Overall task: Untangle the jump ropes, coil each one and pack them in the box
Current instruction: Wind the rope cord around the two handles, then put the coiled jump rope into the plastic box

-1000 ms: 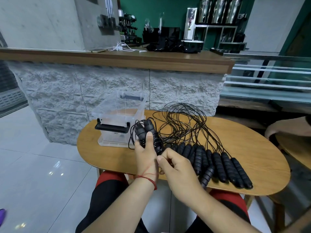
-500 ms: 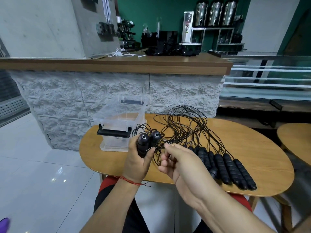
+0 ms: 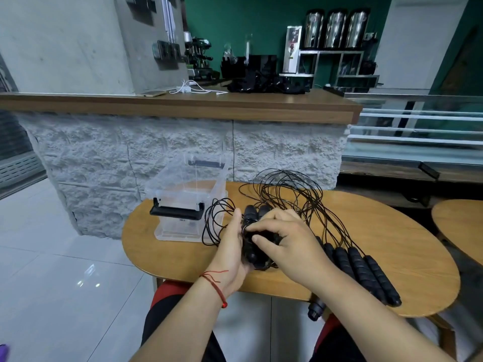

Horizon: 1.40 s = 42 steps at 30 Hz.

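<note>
My left hand point(image 3: 232, 246) grips a pair of black jump rope handles point(image 3: 254, 215) upright above the oval wooden table point(image 3: 407, 246). My right hand point(image 3: 285, 239) curls over the same handles from the right, fingers on the thin black cord there. A loose coil of that cord point(image 3: 217, 223) hangs left of my left hand. Behind the hands lies a tangle of black cords point(image 3: 290, 189). Several more black ribbed handles point(image 3: 366, 273) lie in a row at the right, one handle point(image 3: 315, 308) hanging off the near edge. The clear plastic box point(image 3: 183, 189) with black latches stands open at the table's left.
A stone-faced counter with a wooden top point(image 3: 183, 105) runs behind the table, carrying a phone, a white cable and coffee gear. A second round table point(image 3: 460, 226) is at the right. Tiled floor point(image 3: 65, 270) lies to the left.
My right hand moved left from beside the handles onto them. The left hand with the handles dropped slightly and the cord coil at its left grew more visible.
</note>
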Available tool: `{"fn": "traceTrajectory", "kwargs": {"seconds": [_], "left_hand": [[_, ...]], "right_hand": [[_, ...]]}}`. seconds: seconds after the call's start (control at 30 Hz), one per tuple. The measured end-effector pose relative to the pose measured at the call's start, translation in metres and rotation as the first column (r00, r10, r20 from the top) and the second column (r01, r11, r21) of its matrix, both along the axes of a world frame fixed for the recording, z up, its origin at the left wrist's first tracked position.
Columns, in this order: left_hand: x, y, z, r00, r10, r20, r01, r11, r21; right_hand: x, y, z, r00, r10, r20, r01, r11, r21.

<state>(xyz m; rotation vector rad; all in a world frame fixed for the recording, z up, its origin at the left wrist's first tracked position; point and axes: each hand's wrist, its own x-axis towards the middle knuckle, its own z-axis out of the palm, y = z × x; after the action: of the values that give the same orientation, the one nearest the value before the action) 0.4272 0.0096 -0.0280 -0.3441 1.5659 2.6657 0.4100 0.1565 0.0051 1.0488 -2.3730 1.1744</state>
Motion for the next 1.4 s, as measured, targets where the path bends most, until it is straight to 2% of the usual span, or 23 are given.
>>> {"fn": "traceTrajectory", "kwargs": {"seconds": [0.07, 0.13, 0.2, 0.27, 0.3, 0.37, 0.4, 0.5, 0.53, 0.6, 0.67, 0.8, 0.87, 1.0, 1.2, 1.3, 1.37, 1.4], "left_hand": [[0.003, 0.002, -0.004, 0.999, -0.033, -0.035, 0.033, 0.999, -0.002], [0.006, 0.003, -0.006, 0.996, -0.052, -0.067, 0.052, 0.999, -0.002], [0.006, 0.002, -0.006, 0.995, -0.025, -0.099, 0.028, 0.999, 0.031], [0.005, -0.003, 0.000, 0.993, 0.038, -0.115, -0.032, 0.998, 0.050], [0.003, -0.008, -0.001, 0.989, 0.050, -0.138, -0.044, 0.998, 0.046], [0.002, -0.018, 0.000, 0.985, 0.074, -0.157, -0.074, 0.997, 0.008], [0.004, -0.022, 0.007, 0.983, 0.080, -0.163, -0.086, 0.996, -0.028], [-0.002, -0.043, 0.004, 0.978, 0.016, -0.209, -0.050, 0.986, -0.158], [-0.002, -0.050, 0.014, 0.979, -0.007, -0.206, -0.033, 0.981, -0.192], [-0.011, -0.069, 0.020, 0.980, -0.038, -0.193, -0.011, 0.969, -0.247], [-0.020, -0.088, 0.031, 0.986, -0.055, -0.160, 0.003, 0.953, -0.304], [-0.058, -0.130, 0.052, 0.990, 0.112, -0.082, -0.132, 0.945, -0.299], [-0.080, -0.146, 0.060, 0.970, 0.233, -0.071, -0.243, 0.909, -0.339], [-0.119, -0.178, 0.077, 0.896, 0.402, -0.187, -0.438, 0.737, -0.515], [-0.166, -0.230, 0.090, 0.933, 0.352, -0.075, -0.328, 0.747, -0.579], [-0.191, -0.254, 0.092, 0.945, 0.328, -0.001, -0.251, 0.720, -0.647], [-0.210, -0.272, 0.088, 0.944, 0.329, -0.008, -0.233, 0.650, -0.723], [-0.220, -0.280, 0.085, 0.936, 0.349, -0.051, -0.256, 0.572, -0.779]], "right_hand": [[-0.006, -0.001, -0.001, 0.999, 0.019, 0.033, -0.017, 0.998, -0.058], [-0.009, 0.000, -0.002, 0.989, 0.059, 0.132, -0.039, 0.988, -0.150], [-0.009, 0.001, -0.001, 0.958, 0.116, 0.263, -0.029, 0.950, -0.311], [-0.015, 0.002, -0.003, 0.909, 0.138, 0.393, 0.094, 0.851, -0.517], [-0.021, 0.002, -0.004, 0.885, 0.115, 0.451, 0.183, 0.806, -0.564], [-0.036, -0.002, -0.005, 0.811, 0.068, 0.581, 0.318, 0.783, -0.535], [-0.042, -0.005, -0.005, 0.755, 0.099, 0.648, 0.331, 0.795, -0.508], [-0.060, -0.011, 0.008, 0.572, 0.290, 0.767, 0.180, 0.868, -0.462], [-0.068, -0.013, 0.016, 0.570, 0.302, 0.764, 0.106, 0.895, -0.433], [-0.088, -0.020, 0.033, 0.638, 0.264, 0.724, -0.040, 0.950, -0.311], [-0.106, -0.029, 0.048, 0.686, 0.258, 0.681, -0.147, 0.965, -0.218], [-0.140, -0.057, 0.066, 0.710, 0.310, 0.632, -0.295, 0.946, -0.133], [-0.153, -0.074, 0.067, 0.743, 0.312, 0.592, -0.297, 0.947, -0.125], [-0.183, -0.113, 0.067, 0.740, 0.341, 0.579, -0.259, 0.940, -0.222], [-0.234, -0.161, 0.056, 0.748, 0.328, 0.577, -0.204, 0.941, -0.271], [-0.255, -0.183, 0.057, 0.750, 0.280, 0.599, -0.195, 0.959, -0.203], [-0.273, -0.203, 0.060, 0.765, 0.207, 0.610, -0.200, 0.976, -0.081], [-0.283, -0.214, 0.060, 0.766, 0.171, 0.620, -0.189, 0.981, -0.038]]}}
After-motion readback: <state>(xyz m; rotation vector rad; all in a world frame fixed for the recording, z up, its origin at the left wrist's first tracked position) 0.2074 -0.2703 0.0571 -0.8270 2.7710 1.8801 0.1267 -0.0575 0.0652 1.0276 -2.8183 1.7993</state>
